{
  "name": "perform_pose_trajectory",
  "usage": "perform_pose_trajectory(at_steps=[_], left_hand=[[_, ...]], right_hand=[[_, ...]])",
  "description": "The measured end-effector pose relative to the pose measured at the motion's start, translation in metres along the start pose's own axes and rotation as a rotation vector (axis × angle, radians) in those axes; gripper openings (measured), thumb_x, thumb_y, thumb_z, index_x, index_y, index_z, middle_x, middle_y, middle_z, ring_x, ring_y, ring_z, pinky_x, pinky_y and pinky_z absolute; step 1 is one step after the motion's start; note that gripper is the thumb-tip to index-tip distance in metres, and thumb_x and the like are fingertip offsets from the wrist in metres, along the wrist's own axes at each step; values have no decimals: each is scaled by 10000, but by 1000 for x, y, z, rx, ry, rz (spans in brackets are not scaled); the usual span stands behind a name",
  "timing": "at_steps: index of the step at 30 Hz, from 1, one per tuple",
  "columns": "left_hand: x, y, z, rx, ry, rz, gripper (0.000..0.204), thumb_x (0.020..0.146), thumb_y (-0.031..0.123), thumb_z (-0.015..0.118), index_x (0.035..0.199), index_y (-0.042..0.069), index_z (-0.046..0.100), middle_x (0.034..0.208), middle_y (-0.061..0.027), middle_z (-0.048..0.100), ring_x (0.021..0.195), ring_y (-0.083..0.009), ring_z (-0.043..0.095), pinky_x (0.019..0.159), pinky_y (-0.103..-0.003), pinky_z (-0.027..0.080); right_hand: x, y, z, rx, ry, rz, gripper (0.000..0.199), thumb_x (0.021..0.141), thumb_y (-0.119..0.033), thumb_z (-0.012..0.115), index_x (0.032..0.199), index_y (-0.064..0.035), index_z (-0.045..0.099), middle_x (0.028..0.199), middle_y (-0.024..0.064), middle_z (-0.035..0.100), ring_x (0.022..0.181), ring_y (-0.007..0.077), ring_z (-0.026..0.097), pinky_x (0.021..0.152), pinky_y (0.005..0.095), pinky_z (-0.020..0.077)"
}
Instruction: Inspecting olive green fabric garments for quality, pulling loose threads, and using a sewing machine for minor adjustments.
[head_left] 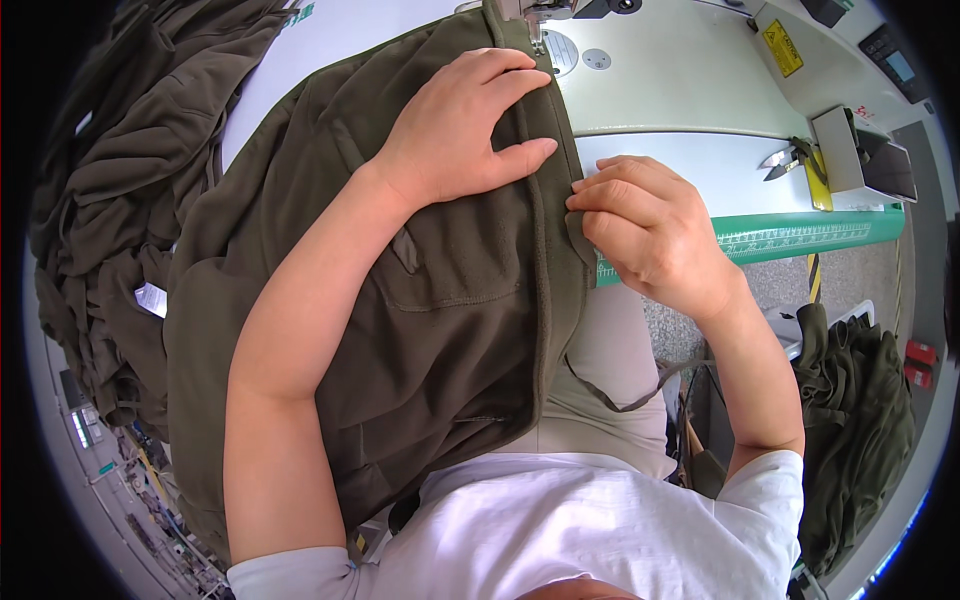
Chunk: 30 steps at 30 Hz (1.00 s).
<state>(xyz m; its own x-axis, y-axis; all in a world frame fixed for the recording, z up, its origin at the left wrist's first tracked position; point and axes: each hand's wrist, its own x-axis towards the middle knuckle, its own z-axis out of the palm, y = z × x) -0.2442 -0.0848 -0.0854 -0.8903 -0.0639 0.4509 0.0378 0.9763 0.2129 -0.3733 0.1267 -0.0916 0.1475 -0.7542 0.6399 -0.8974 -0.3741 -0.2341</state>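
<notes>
A dark olive fleece garment (450, 350) lies over my lap and up onto the sewing machine bed, its long edge running toward the presser foot (538, 40). My left hand (460, 130) rests flat on the cloth just short of the presser foot, fingers stretched and thumb apart. At the garment's right edge my right hand (650, 225) pinches the cloth edge between thumb and fingers. A narrow dark strip (640, 400) hangs from the garment across my right thigh. The needle's tip is too small to make out.
More olive garments are heaped at the left (130, 200), and another pile (860, 430) hangs at the lower right. Thread snips (780, 162) lie near a white box (845, 150). A green ruler strip (800, 235) runs along the table's front edge.
</notes>
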Motion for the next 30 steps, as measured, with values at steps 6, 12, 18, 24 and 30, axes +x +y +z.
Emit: perform_pose_trajectory(at_steps=[6,12,18,24,30], left_hand=[[5,-10,5,14,59,17,445,807,357,765,1164,105,683,1213,-58,630,1171,-281,590,983,-395,507],[8,-14,4,-8,83,102,316,804,341,769,1047,142,740,1105,-7,667,1074,-230,630,863,-358,548],[14,-24,7,19,117,102,280,799,326,774,1025,163,753,1056,6,674,1008,-212,647,832,-349,552],[21,-36,6,31,133,147,260,791,297,780,1016,170,754,1039,2,678,966,-225,653,815,-343,552],[21,-33,-1,36,69,201,281,787,194,790,1053,114,743,1068,-16,677,953,-227,651,817,-335,547]], right_hand=[[6,6,0,2,-37,33,186,610,4,708,780,-10,634,938,92,702,925,308,688,834,402,596],[6,8,0,0,-57,77,189,629,36,710,795,-10,634,947,98,702,936,320,684,801,392,590],[12,16,2,3,-63,111,215,622,52,710,814,-14,637,967,97,699,958,324,678,790,390,583],[20,25,7,-38,-30,70,234,612,53,710,824,-21,645,946,81,680,906,315,662,752,386,564],[11,3,2,-71,35,58,243,616,7,713,851,-31,666,878,66,637,772,278,619,680,367,525]])
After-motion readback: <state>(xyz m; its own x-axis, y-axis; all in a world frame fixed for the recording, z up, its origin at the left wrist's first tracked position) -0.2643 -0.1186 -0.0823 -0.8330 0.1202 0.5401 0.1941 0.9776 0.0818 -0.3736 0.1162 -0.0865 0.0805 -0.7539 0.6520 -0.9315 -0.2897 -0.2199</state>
